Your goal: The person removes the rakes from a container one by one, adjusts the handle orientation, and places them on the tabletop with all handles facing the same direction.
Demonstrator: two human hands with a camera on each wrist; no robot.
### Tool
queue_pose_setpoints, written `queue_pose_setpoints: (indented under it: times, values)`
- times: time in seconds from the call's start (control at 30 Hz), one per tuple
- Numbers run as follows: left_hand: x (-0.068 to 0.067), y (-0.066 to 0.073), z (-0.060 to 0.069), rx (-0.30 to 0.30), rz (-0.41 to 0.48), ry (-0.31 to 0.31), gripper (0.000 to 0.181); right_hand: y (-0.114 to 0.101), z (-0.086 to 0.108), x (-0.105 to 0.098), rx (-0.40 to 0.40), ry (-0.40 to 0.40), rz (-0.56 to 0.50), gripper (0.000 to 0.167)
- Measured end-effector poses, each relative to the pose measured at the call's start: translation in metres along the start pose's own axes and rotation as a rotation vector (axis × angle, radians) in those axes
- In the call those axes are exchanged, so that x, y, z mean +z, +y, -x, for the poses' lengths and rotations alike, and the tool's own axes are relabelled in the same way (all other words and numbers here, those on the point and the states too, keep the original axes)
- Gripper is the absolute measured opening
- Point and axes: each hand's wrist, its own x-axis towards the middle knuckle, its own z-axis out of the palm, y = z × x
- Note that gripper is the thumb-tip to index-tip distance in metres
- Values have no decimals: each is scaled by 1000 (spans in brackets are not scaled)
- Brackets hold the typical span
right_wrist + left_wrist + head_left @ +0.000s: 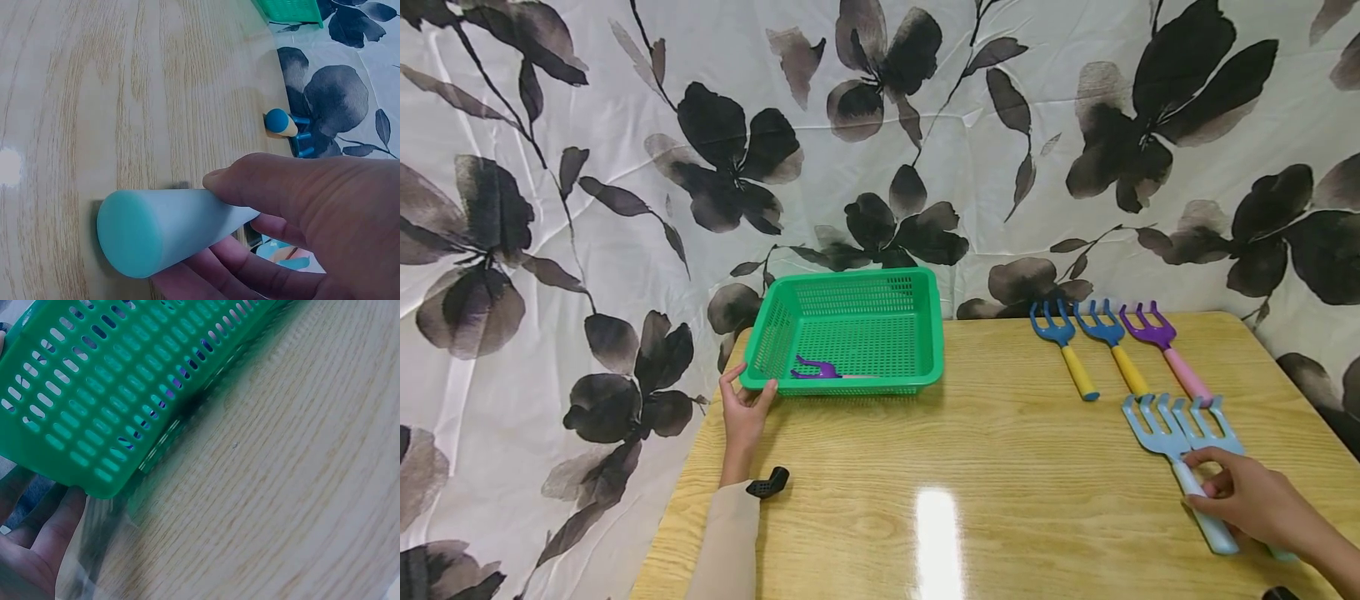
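A green plastic basket [850, 388] sits on the table's left part, a purple hand rake [820, 369] with a pink handle inside it. My left hand [747, 417] grips the basket's front left corner; in the left wrist view, the fingers [59, 525] reach under that corner. At the right, my right hand [1255, 492] pinches a light blue hand rake [1187, 483] by its handle between thumb and fingers. Its handle end [131, 234] faces the right wrist camera. A second light blue hand rake [1213, 429] lies beside it, partly hidden by the hand.
Behind the right hand lie two blue hand rakes with yellow handles, one left [1071, 354] and one right [1112, 342], and a purple one [1168, 346] with a pink handle. A floral cloth [1000, 192] hangs behind the wooden table [1000, 467].
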Motion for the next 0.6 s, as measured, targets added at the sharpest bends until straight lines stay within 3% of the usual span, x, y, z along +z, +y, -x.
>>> queue_pose_setpoints:
  times: [0.3,0.6]
  values:
    - [-1,2,1,-18,-11,14,72,3,-8,-5,9,-2,22,68]
    - [-5,-26,-11,-44,-33,27,75,-19,-16,-34,-37,-101,47,55]
